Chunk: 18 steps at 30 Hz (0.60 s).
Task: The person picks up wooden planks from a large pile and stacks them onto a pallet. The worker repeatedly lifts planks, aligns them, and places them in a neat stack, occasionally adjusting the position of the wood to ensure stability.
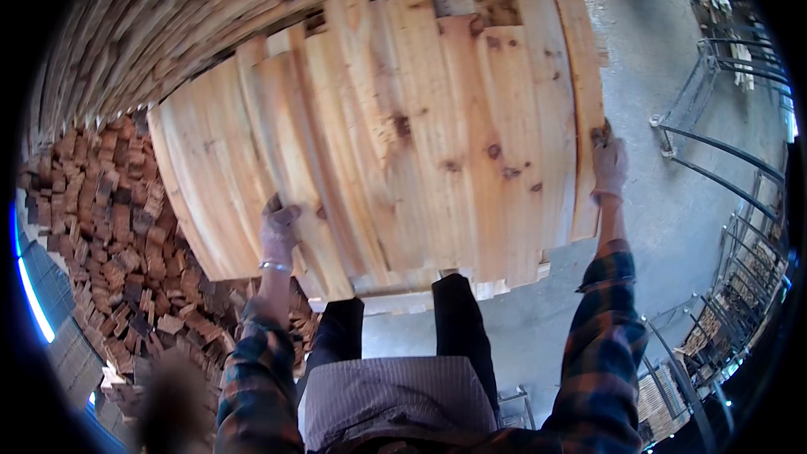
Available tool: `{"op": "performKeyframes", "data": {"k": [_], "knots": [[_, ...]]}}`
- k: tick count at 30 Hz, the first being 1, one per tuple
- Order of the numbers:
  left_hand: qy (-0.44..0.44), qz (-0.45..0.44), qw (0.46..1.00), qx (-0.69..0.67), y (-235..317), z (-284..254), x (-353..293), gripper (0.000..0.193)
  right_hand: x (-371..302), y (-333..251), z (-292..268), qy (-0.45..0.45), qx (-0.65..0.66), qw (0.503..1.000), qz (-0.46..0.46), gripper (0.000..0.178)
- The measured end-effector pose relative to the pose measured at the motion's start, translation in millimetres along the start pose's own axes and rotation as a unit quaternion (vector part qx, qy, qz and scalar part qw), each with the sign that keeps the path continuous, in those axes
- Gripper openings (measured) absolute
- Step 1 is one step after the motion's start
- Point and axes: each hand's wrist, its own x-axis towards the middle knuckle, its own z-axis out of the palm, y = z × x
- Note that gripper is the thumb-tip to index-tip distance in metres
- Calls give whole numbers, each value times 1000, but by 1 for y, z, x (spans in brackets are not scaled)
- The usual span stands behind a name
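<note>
A broad layer of pale, knotty wooden boards (403, 143) lies side by side in front of me, their ends uneven. My left hand (279, 234) is closed at the edge of one board (290, 130) left of the middle, its fingers partly blurred. That board overlaps its neighbours at a slight slant. At the far right, my right hand (609, 166) has its fingers curled round the outer edge of the last board (586, 84). What its fingers do underneath is hidden.
A tall stack of boards (168, 25) runs along the far side. Many reddish-brown wood blocks (126, 235) are heaped at the left. Grey floor (647, 101) stretches to the right, with black metal racks (723, 151) beyond. My apron (395, 399) and legs are close to the near board ends.
</note>
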Motion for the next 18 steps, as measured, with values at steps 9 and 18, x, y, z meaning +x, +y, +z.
{"op": "performKeyframes", "data": {"k": [9,18], "knots": [[-34,-42,997,-61,-2,-2,7,38,-151,-348,23,-85,-87,973,-198,81],[94,208,851,474,37,13,-9,98,-183,-258,-45,-251,571,780,58,97]]}}
